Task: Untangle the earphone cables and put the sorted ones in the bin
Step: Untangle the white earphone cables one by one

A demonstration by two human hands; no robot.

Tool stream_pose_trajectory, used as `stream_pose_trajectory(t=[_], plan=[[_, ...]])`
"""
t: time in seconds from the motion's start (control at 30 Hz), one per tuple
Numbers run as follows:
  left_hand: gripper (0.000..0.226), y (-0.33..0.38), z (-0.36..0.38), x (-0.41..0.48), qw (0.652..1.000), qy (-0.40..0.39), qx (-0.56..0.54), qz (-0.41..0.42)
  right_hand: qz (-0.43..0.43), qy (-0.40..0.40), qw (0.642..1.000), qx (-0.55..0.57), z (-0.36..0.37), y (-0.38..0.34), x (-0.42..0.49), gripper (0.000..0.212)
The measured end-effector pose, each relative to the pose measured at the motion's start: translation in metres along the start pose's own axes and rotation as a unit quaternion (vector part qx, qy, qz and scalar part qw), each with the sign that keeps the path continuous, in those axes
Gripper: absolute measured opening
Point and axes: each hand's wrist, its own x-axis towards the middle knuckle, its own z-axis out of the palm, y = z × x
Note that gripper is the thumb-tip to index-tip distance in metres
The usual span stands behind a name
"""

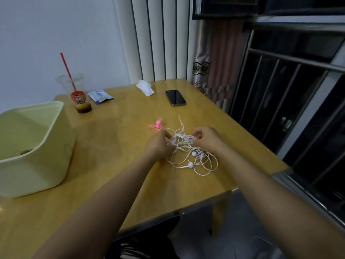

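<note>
Nearest us, the desk (pixel 112 137) ends in a diagonal front edge, and a broad stretch of wood separates the bin (pixel 46 156) at left from the earphone cables (pixel 183 140). These lie near the right edge, a tangle without one long axis, loops trailing toward us. We see the left hand (pixel 158 144) and right hand (pixel 207 139), each grip pinched tight on strands. Beyond lies a phone (pixel 175 97).

We are in a home room: a wooden table (pixel 115 139) by a barred window (pixel 291 94) with a curtain (pixel 216 58), holding a drink cup (pixel 73 86), phone (pixel 175 97) and tissue (pixel 145 87).
</note>
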Motion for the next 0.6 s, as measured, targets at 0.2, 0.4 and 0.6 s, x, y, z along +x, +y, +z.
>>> stream_pose_trajectory(t=[0.2, 0.4, 0.6], plan=[[0.016, -0.002, -0.013, 0.02, 0.962, 0.173, -0.212, -0.007, -0.036, 0.26, 0.959, 0.109, -0.026, 0.0, 0.015, 0.024], [0.024, 0.003, -0.039, 0.002, 0.84, 0.198, -0.497, -0.092, 0.087, 0.093, 0.992, -0.021, -0.017, 0.024, 0.017, 0.018], [0.019, 0.013, -0.063, -0.032, 0.809, 0.105, -0.567, -0.117, -0.039, 0.058, 0.997, 0.035, -0.02, -0.005, -0.004, 0.052]])
